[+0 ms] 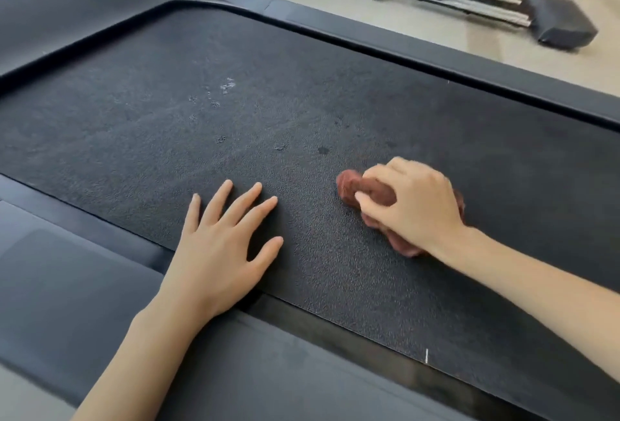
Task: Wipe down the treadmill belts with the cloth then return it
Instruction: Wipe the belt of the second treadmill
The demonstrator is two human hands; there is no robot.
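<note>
While the wipe is in progress, the head view shows the right hand [412, 205] pressing the cloth [349, 185] onto the belt [302, 101], at 3 o'clock of the left hand [218, 252]. The right fingers [385, 174] are curled and clamped on the bunched cloth. The hand is blurred, which suggests a stroke under way. The left fingers [221, 199] are straight and spread apart, flat on the belt near its 6 o'clock edge and holding nothing. The wrist lies over the rail [67, 269].

Pale specks [228, 85] show at 11 o'clock of the cloth, and dark spots [323, 150] at 12 o'clock of it.

Assessment: this belt is partly wiped at most, and the marked area needs further passes. No second belt is in view, so its state cannot be told. The cloth is not yet returned, and its storage place is not shown.
</note>
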